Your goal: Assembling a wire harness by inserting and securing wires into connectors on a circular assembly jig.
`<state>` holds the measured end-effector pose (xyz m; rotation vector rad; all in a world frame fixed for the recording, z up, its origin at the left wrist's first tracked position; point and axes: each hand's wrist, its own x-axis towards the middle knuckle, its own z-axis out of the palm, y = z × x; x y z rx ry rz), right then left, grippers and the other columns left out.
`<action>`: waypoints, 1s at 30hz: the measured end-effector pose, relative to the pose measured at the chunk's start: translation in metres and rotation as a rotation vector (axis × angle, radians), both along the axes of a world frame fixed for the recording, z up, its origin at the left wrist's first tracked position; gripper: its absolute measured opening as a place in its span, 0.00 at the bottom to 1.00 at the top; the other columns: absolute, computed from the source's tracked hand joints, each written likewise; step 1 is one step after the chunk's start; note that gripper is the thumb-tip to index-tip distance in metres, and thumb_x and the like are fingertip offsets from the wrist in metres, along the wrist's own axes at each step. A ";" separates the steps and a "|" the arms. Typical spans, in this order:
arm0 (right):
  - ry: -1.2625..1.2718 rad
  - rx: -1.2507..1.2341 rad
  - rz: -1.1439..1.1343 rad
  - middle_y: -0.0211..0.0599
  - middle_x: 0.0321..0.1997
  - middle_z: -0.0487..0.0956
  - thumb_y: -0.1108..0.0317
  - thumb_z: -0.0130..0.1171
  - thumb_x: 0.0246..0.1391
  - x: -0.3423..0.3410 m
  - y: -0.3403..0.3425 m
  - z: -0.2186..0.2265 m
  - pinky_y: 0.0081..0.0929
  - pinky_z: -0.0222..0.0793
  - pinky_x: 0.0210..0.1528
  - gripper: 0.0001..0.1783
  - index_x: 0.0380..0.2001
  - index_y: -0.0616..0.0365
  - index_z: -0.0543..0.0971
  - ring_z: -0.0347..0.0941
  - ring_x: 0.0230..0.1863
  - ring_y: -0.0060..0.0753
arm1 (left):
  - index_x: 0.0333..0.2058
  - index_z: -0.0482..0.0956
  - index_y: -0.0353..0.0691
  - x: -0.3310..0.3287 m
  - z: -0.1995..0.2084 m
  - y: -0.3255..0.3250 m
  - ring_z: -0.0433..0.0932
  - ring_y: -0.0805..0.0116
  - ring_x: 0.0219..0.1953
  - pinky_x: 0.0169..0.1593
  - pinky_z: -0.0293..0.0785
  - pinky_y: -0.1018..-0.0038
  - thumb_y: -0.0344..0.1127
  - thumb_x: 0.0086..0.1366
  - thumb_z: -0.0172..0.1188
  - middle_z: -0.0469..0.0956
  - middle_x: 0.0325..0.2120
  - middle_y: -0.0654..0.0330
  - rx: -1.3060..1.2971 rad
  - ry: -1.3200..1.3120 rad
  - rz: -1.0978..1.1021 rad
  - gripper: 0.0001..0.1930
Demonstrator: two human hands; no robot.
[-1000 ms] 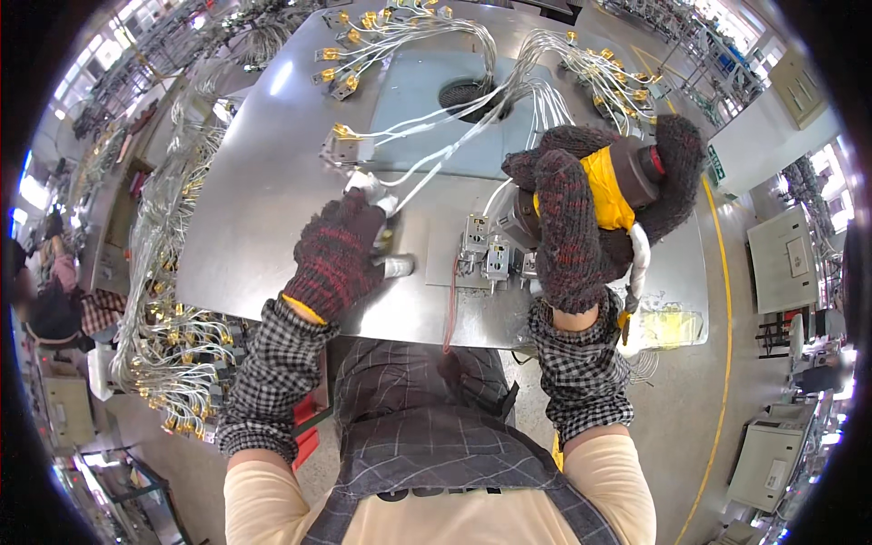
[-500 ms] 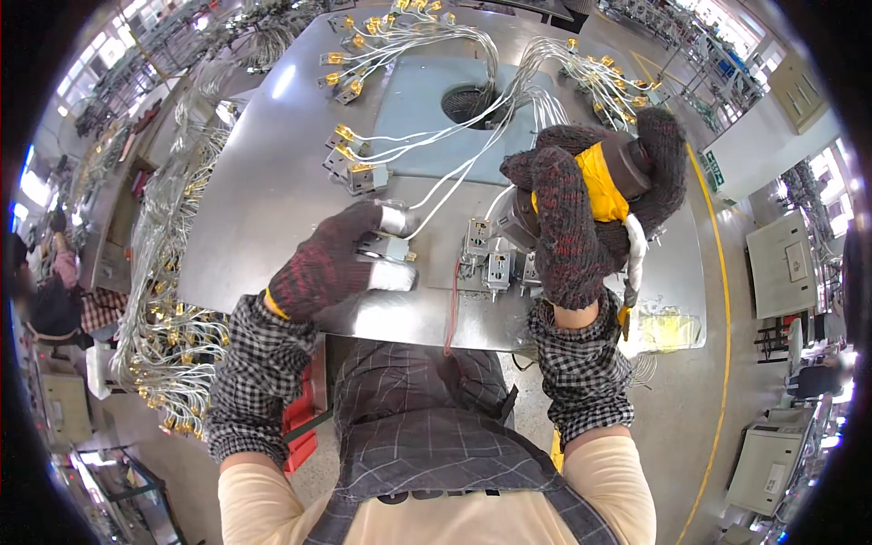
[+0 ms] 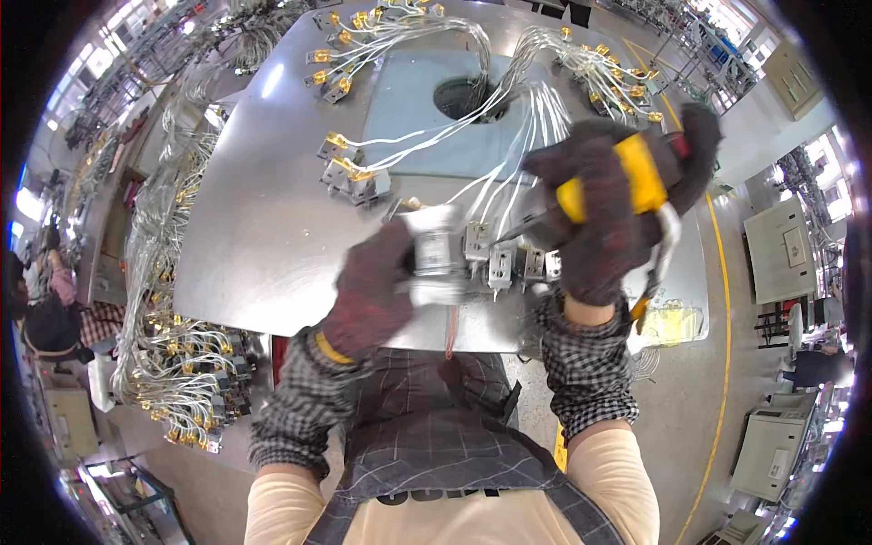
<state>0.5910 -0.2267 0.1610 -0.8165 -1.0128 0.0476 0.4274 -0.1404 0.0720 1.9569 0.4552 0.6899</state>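
My left hand (image 3: 377, 282), in a dark knitted glove with whitish tape on the fingertips, pinches a small silver metal box (image 3: 435, 253) over the table's near part. Motion blurs that hand. In my right hand (image 3: 610, 204), also gloved, is a dark power screwdriver (image 3: 639, 173) wrapped in yellow tape. Its thin bit (image 3: 513, 232) points left, above a row of small metal boxes (image 3: 500, 269) with wires attached. The bit looks apart from the box in my left hand. A white-wrapped cable (image 3: 669, 227) hangs from the tool.
White wires (image 3: 436, 136) with yellow-ended terminals spread from a round hole (image 3: 460, 97) in the metal table (image 3: 245, 218). More metal boxes (image 3: 359, 182) lie left of centre. A large wire bundle (image 3: 154, 282) hangs at left. People (image 3: 64, 309) are farther left.
My left hand has moved right with the metal box, toward the row of boxes. My right hand and the screwdriver have shifted slightly right, and the bit now shows.
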 end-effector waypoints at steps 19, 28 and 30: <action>0.013 -0.002 -0.300 0.34 0.27 0.81 0.64 0.49 0.61 0.043 -0.007 -0.016 0.40 0.61 0.59 0.14 0.48 0.55 0.73 0.77 0.38 0.31 | 0.53 0.74 0.44 0.048 0.007 0.007 0.81 0.57 0.35 0.39 0.76 0.65 0.55 0.51 0.70 0.79 0.34 0.53 0.185 0.059 -0.114 0.34; 0.280 0.194 0.067 0.48 0.34 0.78 0.76 0.59 0.53 -0.007 0.002 0.000 0.45 0.81 0.31 0.42 0.67 0.44 0.50 0.78 0.24 0.38 | 0.53 0.74 0.46 0.039 0.016 0.010 0.82 0.58 0.42 0.44 0.77 0.65 0.51 0.49 0.72 0.82 0.39 0.55 0.207 0.349 -0.041 0.33; 0.305 0.261 0.010 0.48 0.37 0.77 0.75 0.61 0.53 -0.006 0.009 -0.004 0.42 0.80 0.32 0.43 0.67 0.46 0.50 0.77 0.25 0.38 | 0.53 0.74 0.46 0.039 0.013 0.008 0.82 0.58 0.41 0.44 0.77 0.65 0.50 0.50 0.72 0.82 0.38 0.55 0.241 0.316 -0.032 0.32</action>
